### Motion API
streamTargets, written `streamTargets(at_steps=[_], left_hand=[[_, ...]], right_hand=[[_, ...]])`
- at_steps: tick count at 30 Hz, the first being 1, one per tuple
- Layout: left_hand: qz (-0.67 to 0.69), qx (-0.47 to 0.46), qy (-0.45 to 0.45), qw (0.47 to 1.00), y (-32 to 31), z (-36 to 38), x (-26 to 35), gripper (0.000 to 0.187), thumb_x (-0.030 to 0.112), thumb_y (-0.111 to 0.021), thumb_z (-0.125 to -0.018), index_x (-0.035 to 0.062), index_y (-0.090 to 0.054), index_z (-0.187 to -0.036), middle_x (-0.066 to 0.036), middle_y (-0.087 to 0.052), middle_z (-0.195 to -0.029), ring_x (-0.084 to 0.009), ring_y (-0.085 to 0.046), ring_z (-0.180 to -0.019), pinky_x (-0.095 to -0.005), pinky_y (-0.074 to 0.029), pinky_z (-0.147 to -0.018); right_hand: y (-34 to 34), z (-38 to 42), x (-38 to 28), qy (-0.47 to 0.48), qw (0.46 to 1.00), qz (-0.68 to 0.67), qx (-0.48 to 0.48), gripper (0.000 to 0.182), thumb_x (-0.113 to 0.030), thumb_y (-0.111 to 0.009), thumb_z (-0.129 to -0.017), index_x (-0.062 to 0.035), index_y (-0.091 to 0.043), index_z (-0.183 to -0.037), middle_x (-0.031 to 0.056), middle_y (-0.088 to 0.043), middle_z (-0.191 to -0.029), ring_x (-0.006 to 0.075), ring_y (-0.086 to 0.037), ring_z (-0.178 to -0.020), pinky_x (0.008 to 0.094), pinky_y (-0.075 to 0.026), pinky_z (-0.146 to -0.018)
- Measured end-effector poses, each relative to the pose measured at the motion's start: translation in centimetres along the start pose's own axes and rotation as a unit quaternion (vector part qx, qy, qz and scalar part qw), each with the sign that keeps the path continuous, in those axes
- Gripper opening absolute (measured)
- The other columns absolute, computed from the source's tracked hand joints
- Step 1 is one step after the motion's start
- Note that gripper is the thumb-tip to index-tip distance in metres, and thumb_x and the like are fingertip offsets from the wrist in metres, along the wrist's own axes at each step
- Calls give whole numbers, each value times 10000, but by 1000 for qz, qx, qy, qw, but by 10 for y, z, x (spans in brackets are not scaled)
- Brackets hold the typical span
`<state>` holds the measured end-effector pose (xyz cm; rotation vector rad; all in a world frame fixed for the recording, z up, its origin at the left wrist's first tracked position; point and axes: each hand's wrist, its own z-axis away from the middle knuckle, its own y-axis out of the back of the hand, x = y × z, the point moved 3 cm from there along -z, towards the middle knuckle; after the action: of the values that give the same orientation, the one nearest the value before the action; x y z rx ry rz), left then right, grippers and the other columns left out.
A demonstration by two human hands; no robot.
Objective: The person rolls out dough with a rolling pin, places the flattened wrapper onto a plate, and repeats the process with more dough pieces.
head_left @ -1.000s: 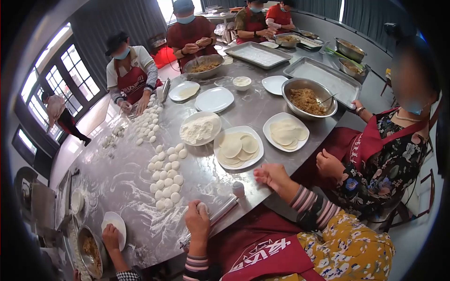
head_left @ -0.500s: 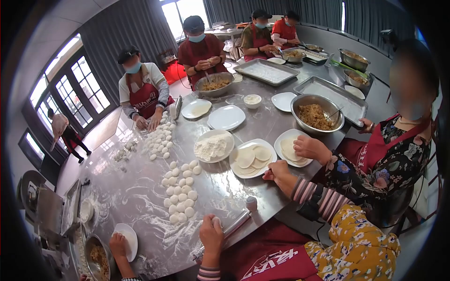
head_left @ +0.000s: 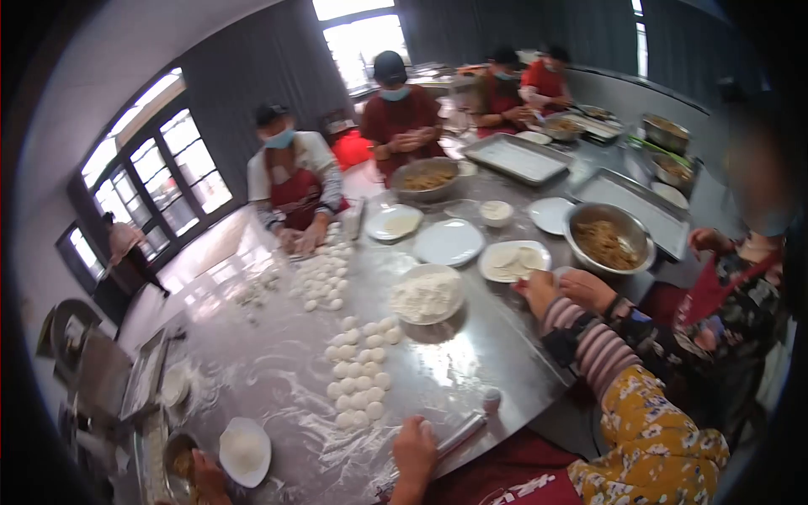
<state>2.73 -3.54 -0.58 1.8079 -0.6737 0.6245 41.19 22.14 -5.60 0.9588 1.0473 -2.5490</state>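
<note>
My left hand (head_left: 415, 450) is closed at the near table edge, around a small pale thing too blurred to name. Beside it lies a metallic rod-like object (head_left: 463, 432). My right hand (head_left: 539, 295) reaches forward, its fingers pinched at the near rim of a white plate (head_left: 490, 271) holding round dough wrappers (head_left: 513, 263). Left of that plate stands a bowl of flour (head_left: 427, 295). Small white dough pieces (head_left: 359, 379) lie in rows on the floured steel table (head_left: 278, 353), beyond my left hand.
A co-worker's hand (head_left: 589, 290) is close beside my right hand. Behind are a bowl of filling (head_left: 606, 244), an empty plate (head_left: 449, 242) and metal trays (head_left: 518, 158). Another person's hand (head_left: 208, 475) is at a bowl, lower left. More people work across the table.
The view has shifted. My right hand and the plate of wrappers have moved farther away across the table. The co-worker's hand at lower left has moved from the small plate to the bowl.
</note>
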Motion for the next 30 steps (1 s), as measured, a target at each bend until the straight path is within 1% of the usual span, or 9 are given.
streamTargets(at_steps=[2, 3, 6, 11, 15, 21, 24, 26, 30], left_hand=[[-14, -23, -35, 999, 0, 1, 1, 169, 133, -565, -824, 37, -582, -962, -195, -628, -799, -377, -618, -754, -425, -481, -665], [-20, -6, -28, 999, 2, -1, 0, 169, 133, -565, -824, 37, -582, -962, -195, -628, -799, -377, -618, -754, -425, -481, -665], [13, -36, -7, 999, -1, 0, 1, 187, 144, -569, -833, 58, -574, -999, -169, -635, -880, -359, -620, -783, -423, -493, -676], [12, -34, -11, 999, 2, 0, 5, 184, 126, -582, -825, 56, -574, -995, -170, -634, -877, -348, -627, -777, -412, -498, -666], [17, -33, -18, 999, 2, 1, 4, 181, 114, -583, -822, 52, -574, -992, -167, -635, -872, -344, -629, -773, -409, -500, -663], [24, -28, -23, 999, 3, 0, 7, 176, 102, -586, -817, 50, -576, -985, -161, -634, -862, -335, -633, -757, -398, -503, -650], [19, -23, -34, 999, 4, 0, 9, 177, 100, -589, -815, 49, -576, -984, -161, -634, -861, -331, -634, -749, -392, -503, -643], [21, -23, -33, 999, 4, 0, 9, 178, 98, -590, -816, 47, -576, -986, -160, -634, -864, -331, -634, -747, -391, -503, -641], [21, -29, -30, 999, 4, -1, 8, 175, 98, -587, -819, 45, -577, -985, -160, -633, -865, -331, -634, -746, -389, -502, -636]], right_hand=[[-3, -42, 9, -34, 999, -18, 19, 249, -56, -356, -896, -72, -509, -1092, 163, -544, -856, 253, -550, -592, 445, -521, -521], [-8, -29, 4, -7, 999, 28, 39, 260, -36, -349, -890, -87, -524, -1076, 153, -542, -847, 239, -545, -575, 438, -527, -522], [-4, -38, -3, 29, 998, 48, -4, 289, 17, -339, -854, -41, -483, -1098, 153, -532, -841, 243, -547, -563, 445, -536, -536], [-13, -5, -10, 53, 997, 50, 32, 303, 52, -351, -821, -8, -435, -1106, 173, -524, -862, 270, -568, -599, 451, -553, -574], [-13, -10, -8, 48, 997, 60, 28, 273, 66, -367, -818, 43, -469, -1071, 198, -535, -936, 295, -583, -631, 456, -562, -602], [-13, -27, 1, 56, 998, 34, 23, 272, 44, -383, -831, 4, -451, -1092, 178, -522, -902, 292, -575, -620, 463, -543, -575], [-19, -16, 2, 46, 998, 4, 38, 324, 29, -359, -826, -28, -451, -1132, 158, -532, -923, 247, -550, -631, 422, -537, -579], [-19, -24, 4, 49, 998, 8, 37, 321, -1, -377, -834, -60, -459, -1138, 147, -530, -929, 243, -554, -653, 410, -526, -592], [-23, -31, 3, 65, 997, 18, 40, 263, -78, -440, -857, -49, -490, -1114, 136, -545, -946, 266, -574, -678, 413, -515, -610]])
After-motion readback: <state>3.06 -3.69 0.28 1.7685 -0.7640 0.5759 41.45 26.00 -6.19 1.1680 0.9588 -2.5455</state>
